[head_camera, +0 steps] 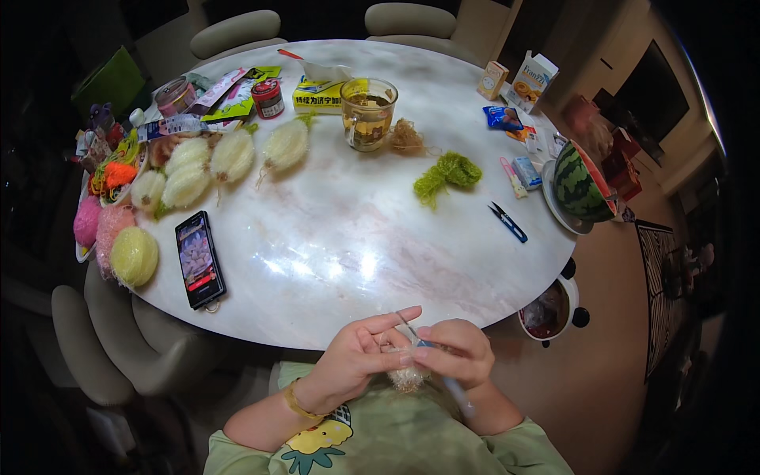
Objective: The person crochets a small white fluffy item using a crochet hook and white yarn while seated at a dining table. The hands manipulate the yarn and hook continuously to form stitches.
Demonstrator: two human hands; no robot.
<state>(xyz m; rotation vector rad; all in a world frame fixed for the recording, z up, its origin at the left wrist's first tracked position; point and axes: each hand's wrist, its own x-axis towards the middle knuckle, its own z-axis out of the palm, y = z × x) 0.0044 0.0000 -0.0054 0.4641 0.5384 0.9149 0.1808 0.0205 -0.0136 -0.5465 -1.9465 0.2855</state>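
Note:
Just beyond the table's near edge, my left hand [356,356] pinches a small piece of fuzzy cream crochet work [408,377], with its index finger raised under a strand of yarn. My right hand [460,353] grips a crochet hook [456,389] with a blue-grey handle, its tip at the piece. The two hands nearly touch, and their fingers hide part of the work. On the marble table [332,237] lie a bundle of green fuzzy yarn [451,172], thread snips [508,222], a tan yarn tangle [407,136] and several cream fuzzy crocheted pieces [286,145].
A phone [200,260] with a lit screen lies at the left, near yarn balls [135,256]. A glass mug of liquid [368,116] stands beside a yellow tissue pack [317,97]. Cut watermelon [579,181] sits on a plate at the right edge. A bin [570,309] stands below.

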